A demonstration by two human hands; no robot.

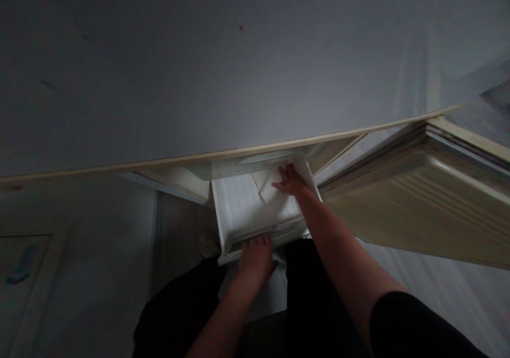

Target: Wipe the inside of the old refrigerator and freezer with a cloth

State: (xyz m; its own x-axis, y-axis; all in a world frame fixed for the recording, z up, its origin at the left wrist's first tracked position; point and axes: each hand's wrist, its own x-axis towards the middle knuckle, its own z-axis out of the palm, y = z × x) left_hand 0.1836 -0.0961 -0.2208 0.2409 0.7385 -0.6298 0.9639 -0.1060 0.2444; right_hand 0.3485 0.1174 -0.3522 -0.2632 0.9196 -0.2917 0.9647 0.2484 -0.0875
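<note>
A white drawer (237, 209) is pulled out from under a flat panel, between my legs. My left hand (255, 254) grips its near front wall, fingers hooked over the top edge and thumb outside. Inside the drawer, towards the back right, my right hand (290, 180) lies with fingers spread on a pale cloth or paper sheet (265, 182) with a scalloped edge. That sheet rests on the ribbed drawer floor, and part of it is hidden under my palm.
An open refrigerator-type door (418, 193) with a yellowed, ridged inner panel stands at the right. Above the drawer spreads a wide grey surface (239, 82) with a light edge strip. A round pale object (207, 244) sits on the floor left of the drawer. The light is dim.
</note>
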